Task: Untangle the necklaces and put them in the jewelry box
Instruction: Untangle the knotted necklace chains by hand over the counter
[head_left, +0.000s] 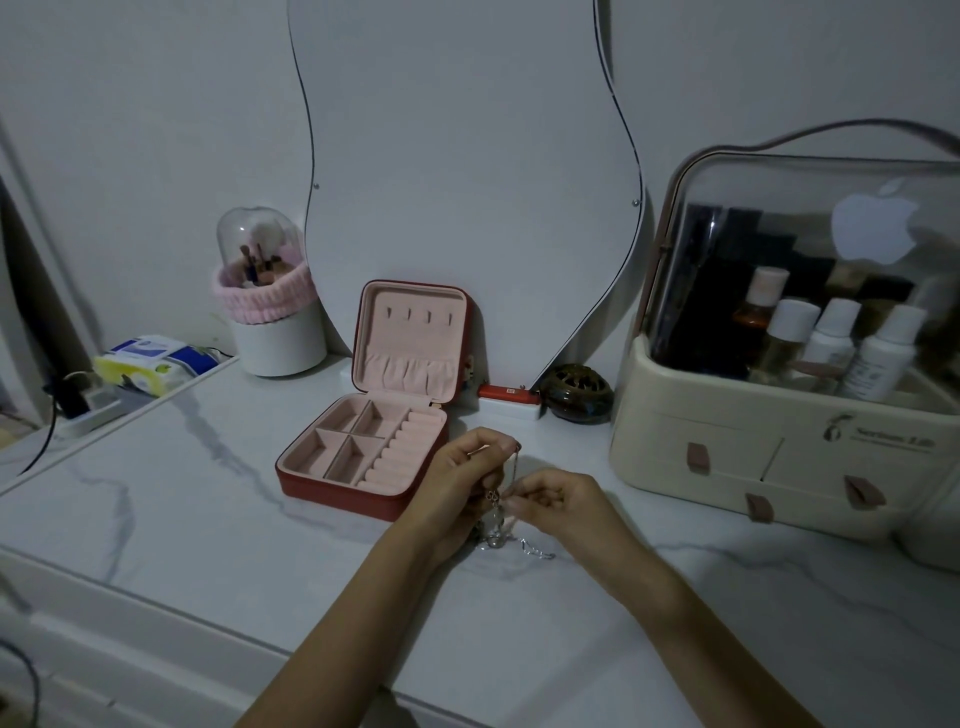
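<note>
A: My left hand (464, 470) pinches a thin chain up high; my right hand (551, 500) pinches the knot lower down. The necklaces (496, 525) hang between them, their tails on the marble table (208, 519), just right of the open jewelry box (332, 486)

B: How would you free it?

A: Loosen the knot gently, don't tug; fine metal links snag. The box's pink velvet slots sit empty
</note>
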